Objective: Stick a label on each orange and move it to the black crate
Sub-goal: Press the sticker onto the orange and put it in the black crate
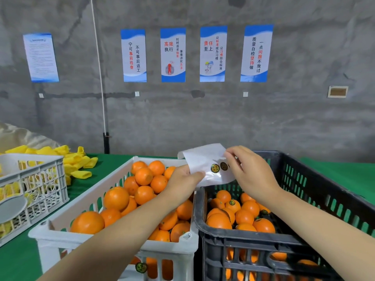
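two round labels (215,168) sit side by side on a white label sheet (203,159), which is held up between both hands above the spot where the white crate (56,237) and the black crate (243,239) meet. the left hand (183,179) grips the sheet's lower left corner, thumb pressed on top of the paper and fingers curled behind it. the right hand (250,173) reaches in from the other side with bent fingers, its fingertips (229,157) pinching the sheet's right edge just beside the darker label; whether they have hold of a label itself cannot be told. under the left forearm the white crate is heaped with bare oranges (116,197). under the right hand the black crate holds fewer fruit, several with a round sticker on top, such as one labelled orange (233,204). the two crates stand touching on a green table (101,169), with yellow foam sleeves (81,174) piled at the far left beside a second white crate (30,159).
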